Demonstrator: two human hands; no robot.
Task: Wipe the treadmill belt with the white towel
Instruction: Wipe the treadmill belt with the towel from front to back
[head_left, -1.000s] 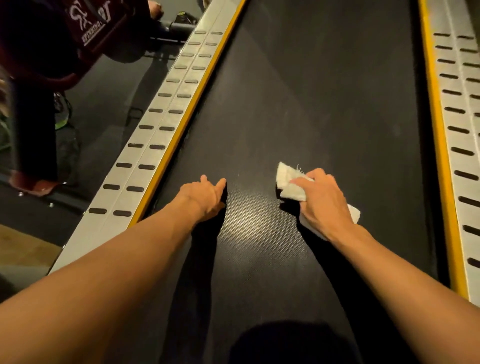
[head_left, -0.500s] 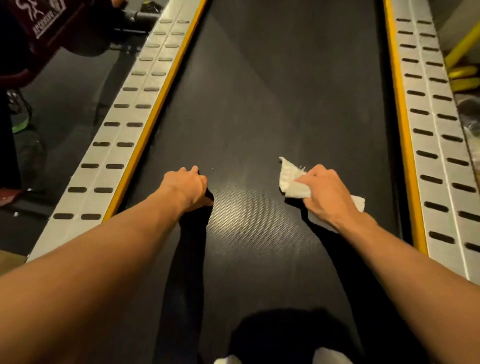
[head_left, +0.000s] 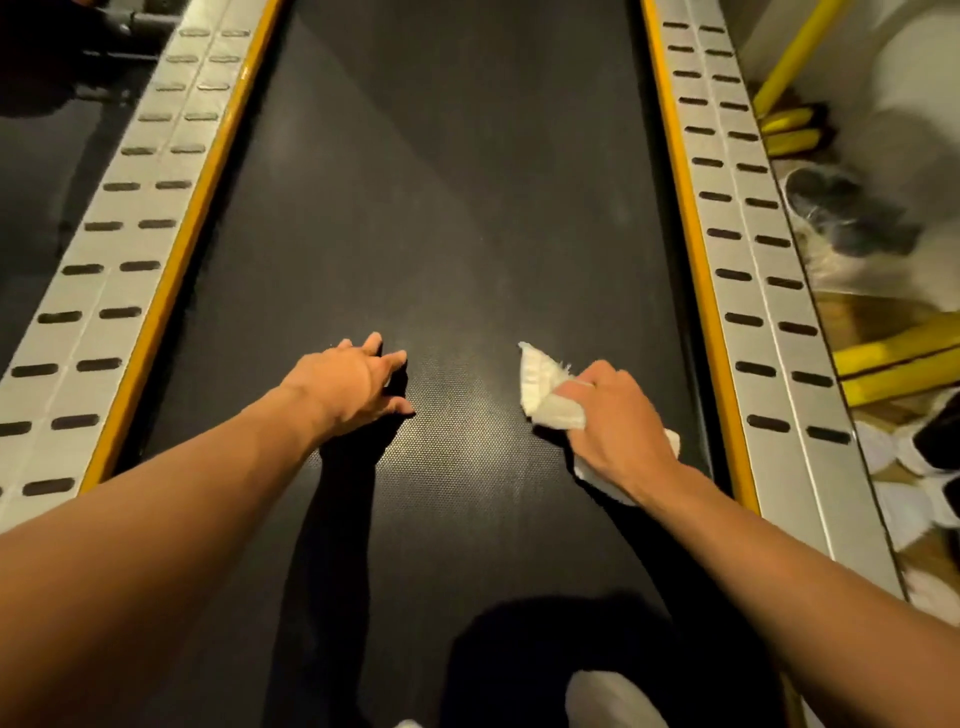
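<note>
Two hands on the treadmill belt (head_left: 457, 208), towel in the right.
From the slotted left rail (head_left: 130, 234) inward: the left hand (head_left: 358, 384) rests on the belt with fingers spread and straight, holding nothing; apart from it, the right hand (head_left: 618, 421) grips the crumpled white towel (head_left: 545, 389), down on the belt near the right rail (head_left: 753, 260).

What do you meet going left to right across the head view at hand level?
Left side rail → left yellow strip → left hand resting on the treadmill belt → white towel, gripped by the right hand → right yellow strip → right side rail.
</note>
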